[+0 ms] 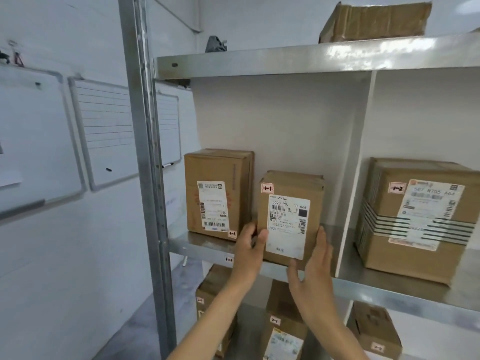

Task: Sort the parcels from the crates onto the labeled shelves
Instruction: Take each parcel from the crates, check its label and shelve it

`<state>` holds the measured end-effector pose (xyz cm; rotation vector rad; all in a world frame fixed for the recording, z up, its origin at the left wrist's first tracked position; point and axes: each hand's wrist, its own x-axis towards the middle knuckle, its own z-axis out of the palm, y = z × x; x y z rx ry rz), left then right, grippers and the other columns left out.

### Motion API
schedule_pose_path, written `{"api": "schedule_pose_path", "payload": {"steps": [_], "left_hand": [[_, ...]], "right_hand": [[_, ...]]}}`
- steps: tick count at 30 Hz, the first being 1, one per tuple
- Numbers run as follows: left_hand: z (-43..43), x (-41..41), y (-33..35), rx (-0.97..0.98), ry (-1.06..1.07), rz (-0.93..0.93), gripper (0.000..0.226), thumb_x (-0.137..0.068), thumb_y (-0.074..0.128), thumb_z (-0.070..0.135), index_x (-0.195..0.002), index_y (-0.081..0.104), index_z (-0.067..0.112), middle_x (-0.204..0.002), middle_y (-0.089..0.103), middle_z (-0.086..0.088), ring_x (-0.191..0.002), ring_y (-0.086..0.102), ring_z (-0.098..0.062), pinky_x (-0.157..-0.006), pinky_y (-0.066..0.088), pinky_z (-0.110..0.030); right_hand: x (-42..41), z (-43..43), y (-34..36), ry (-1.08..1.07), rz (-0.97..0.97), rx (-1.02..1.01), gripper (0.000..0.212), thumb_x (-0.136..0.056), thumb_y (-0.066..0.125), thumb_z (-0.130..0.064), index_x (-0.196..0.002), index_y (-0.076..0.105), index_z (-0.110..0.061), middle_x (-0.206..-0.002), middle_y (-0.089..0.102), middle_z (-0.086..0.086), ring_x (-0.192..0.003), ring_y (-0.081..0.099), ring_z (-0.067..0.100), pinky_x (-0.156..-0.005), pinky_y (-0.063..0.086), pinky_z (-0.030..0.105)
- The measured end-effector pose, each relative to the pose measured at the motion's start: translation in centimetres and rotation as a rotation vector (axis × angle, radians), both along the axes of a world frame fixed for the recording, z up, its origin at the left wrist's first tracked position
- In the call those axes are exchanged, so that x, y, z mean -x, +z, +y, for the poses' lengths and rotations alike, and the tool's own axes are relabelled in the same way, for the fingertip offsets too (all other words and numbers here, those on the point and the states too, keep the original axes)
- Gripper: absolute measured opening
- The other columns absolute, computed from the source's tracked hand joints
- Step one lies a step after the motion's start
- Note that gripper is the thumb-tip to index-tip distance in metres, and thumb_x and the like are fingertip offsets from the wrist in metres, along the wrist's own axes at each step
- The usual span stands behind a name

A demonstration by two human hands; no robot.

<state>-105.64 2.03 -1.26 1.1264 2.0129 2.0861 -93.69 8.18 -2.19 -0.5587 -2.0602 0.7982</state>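
Note:
A small brown parcel (291,188) tagged 1-1, with a white shipping label on its front, stands upright at the front edge of the metal shelf (207,249) marked 1-1. My left hand (250,252) grips its left side, thumb on the front. On the parcel's right side and lower corner rests my right hand (313,271), fingers flat against it. A taller parcel (215,172), also tagged 1-1, stands just to the left on the same shelf.
A white divider (355,165) separates this bay from the right bay, where a large parcel (415,255) tagged 1-2 sits. Several parcels stand on the shelf below. A box lies on the top shelf (285,61). A steel upright (145,152) and wall whiteboards are left.

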Motion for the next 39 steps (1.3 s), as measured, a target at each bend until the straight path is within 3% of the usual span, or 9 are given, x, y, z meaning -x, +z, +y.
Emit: {"api": "schedule_pose_path", "payload": {"steps": [4,12,16,24,27,29,33,36,39], "left_hand": [[1.1,1.2,-0.2,0.015,-0.001,0.055,0.012,-0.096,0.049,0.031,-0.106,0.052,0.036,-0.107,0.06,0.015,-0.094,0.055,0.016,-0.076,0.043,-0.002],[3.4,3.6,0.2,0.057,-0.011,0.119,0.016,-0.097,0.047,0.02,-0.109,0.056,0.017,-0.11,0.06,0.001,-0.094,0.053,0.012,-0.076,0.037,0.002],[3.8,3.8,0.0,0.051,-0.034,0.118,0.026,-0.097,0.047,0.02,-0.12,0.055,0.012,-0.117,0.06,0.001,-0.109,0.056,-0.008,-0.088,0.043,-0.009],[4.0,3.4,0.6,0.108,-0.005,0.134,0.032,-0.097,0.047,0.015,-0.128,0.051,0.009,-0.126,0.058,-0.004,-0.117,0.053,-0.014,-0.101,0.042,-0.027],[3.8,3.1,0.7,0.129,-0.004,0.109,0.031,-0.097,0.047,0.016,-0.127,0.052,0.01,-0.126,0.059,-0.005,-0.117,0.054,-0.016,-0.099,0.042,-0.025],[3.7,2.8,0.8,0.143,0.002,0.099,0.031,-0.097,0.046,0.018,-0.128,0.051,0.012,-0.126,0.059,-0.003,-0.116,0.054,-0.012,-0.095,0.041,-0.017],[3.0,1.9,0.9,0.117,-0.004,0.087,0.03,-0.098,0.044,0.022,-0.128,0.044,0.027,-0.124,0.053,0.011,-0.11,0.05,0.007,-0.085,0.033,0.005],[2.6,1.7,0.8,0.147,0.038,0.089,0.047,-0.099,0.042,0.027,-0.143,0.033,0.014,-0.143,0.043,0.002,-0.133,0.037,-0.01,-0.105,0.027,-0.013],[2.2,1.2,0.7,0.145,0.07,0.066,0.052,-0.099,0.04,0.03,-0.146,0.028,0.011,-0.15,0.035,-0.005,-0.139,0.03,-0.016,-0.116,0.025,-0.034]], "right_hand": [[1.1,0.7,0.2,-0.038,-0.054,0.008,0.089,-0.094,0.052,-0.022,-0.148,-0.019,-0.024,-0.15,0.0,-0.018,-0.137,0.022,0.014,-0.104,0.024,0.021],[2.8,2.5,0.9,-0.141,-0.194,-0.098,0.096,-0.093,0.049,-0.015,-0.139,-0.035,-0.02,-0.154,0.012,0.007,-0.116,0.052,0.023,-0.093,0.05,0.035],[3.3,3.2,1.1,-0.155,-0.227,-0.096,0.095,-0.093,0.047,-0.011,-0.137,-0.037,-0.018,-0.148,0.022,0.01,-0.101,0.059,0.021,-0.087,0.052,0.031],[3.0,3.4,2.1,-0.142,-0.29,-0.038,0.099,-0.094,0.051,-0.017,-0.138,-0.038,-0.02,-0.141,0.033,0.012,-0.102,0.059,0.023,-0.089,0.052,0.033],[2.5,2.8,2.2,-0.073,-0.271,0.041,0.101,-0.092,0.054,-0.017,-0.141,-0.033,-0.02,-0.149,0.025,0.009,-0.124,0.047,0.024,-0.103,0.043,0.03],[2.3,2.4,2.1,-0.041,-0.263,0.075,0.1,-0.093,0.055,-0.017,-0.143,-0.031,-0.018,-0.158,0.007,0.004,-0.141,0.026,0.023,-0.111,0.03,0.029],[2.1,1.2,2.1,-0.057,-0.279,0.065,0.098,-0.093,0.055,-0.021,-0.144,-0.028,-0.016,-0.158,-0.017,0.002,-0.148,-0.004,0.021,-0.115,0.01,0.029],[1.9,0.6,2.6,-0.058,-0.225,-0.012,0.096,-0.094,0.054,-0.023,-0.144,-0.028,-0.017,-0.156,-0.027,0.0,-0.146,-0.013,0.018,-0.106,0.001,0.02],[1.5,0.2,3.0,-0.037,-0.16,-0.13,0.094,-0.095,0.052,-0.025,-0.144,-0.029,-0.025,-0.154,-0.029,-0.009,-0.145,-0.014,0.011,-0.104,0.0,0.017]]}}
